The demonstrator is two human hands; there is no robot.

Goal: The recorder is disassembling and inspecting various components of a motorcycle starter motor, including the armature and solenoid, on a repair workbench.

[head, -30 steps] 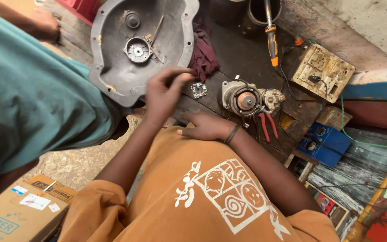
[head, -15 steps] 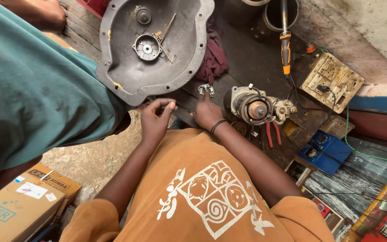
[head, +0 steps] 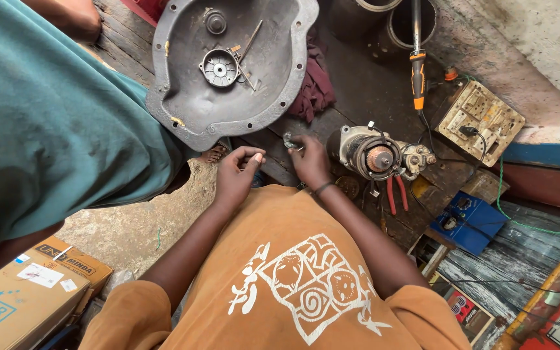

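A rough, dark wooden workbench [head: 364,84], oily and scarred, carries the work; off its near-left edge lies bare concrete floor with a cardboard box [head: 21,301] in the corner. Toward the bench's far edge sits a large grey cast-metal housing [head: 228,65], dish-side up, with a small round part and a thin rod inside it, and a maroon rag [head: 315,87] tucked against its right rim. A starter motor [head: 374,154] lies near the bench's middle, red-handled pliers [head: 395,193] just in front of it, an orange-handled screwdriver [head: 416,61] further back, a cream terminal board [head: 481,120] and a blue box [head: 468,220] towards the right edge. A second person in a teal shirt [head: 53,129] fills the left side.

Since half a second ago both hands have drawn a little apart and shifted slightly toward the motor (the view has also tipped, bringing the housing lower).

The right hand [head: 309,159] pinches a small grey metal part [head: 290,140], bright and irregular, between fingertips, just above the bench beside the motor. The left hand [head: 238,174] is curled, fingertips together; whether it grips anything I cannot tell.
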